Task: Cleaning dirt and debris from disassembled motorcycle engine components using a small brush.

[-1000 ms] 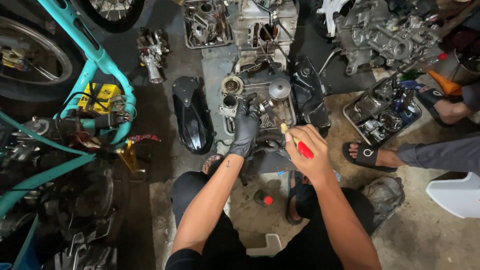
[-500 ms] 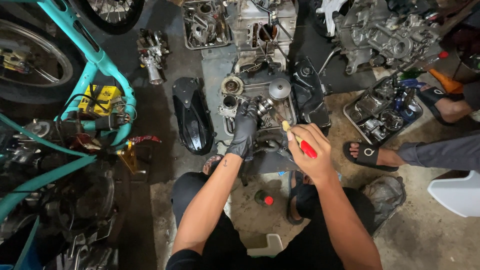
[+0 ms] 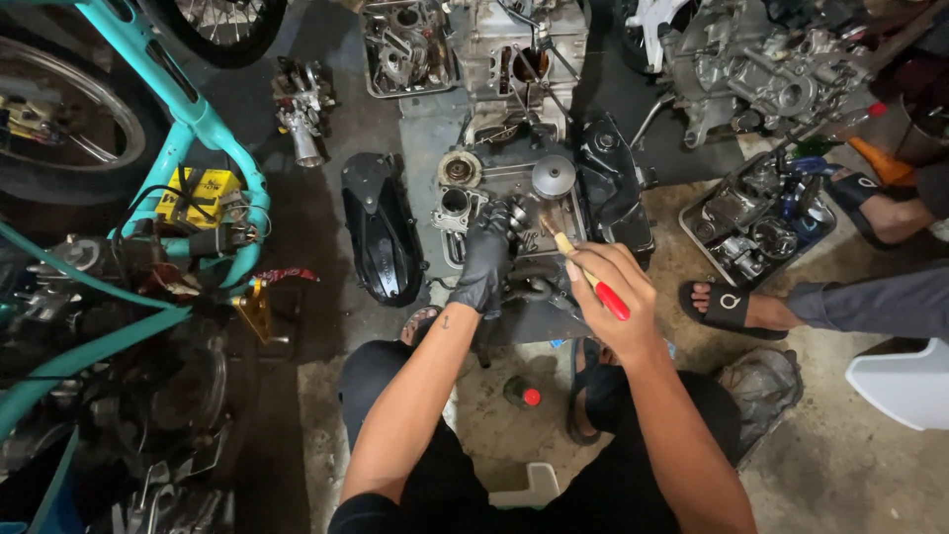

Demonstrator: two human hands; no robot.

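crouching over tray: gloved left hand clamped on engine part; right hand pinching brush, bristles aimed up-left at part, just beside glove.

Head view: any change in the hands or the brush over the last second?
Little changed. The right hand with the red-handled brush drifted slightly, bristles staying over the engine parts. The gloved left hand stays pressed on the dark part in front of the person. Nothing was picked up or let go. The turquoise frame, black cover and the bystander's sandalled foot are unmoved.
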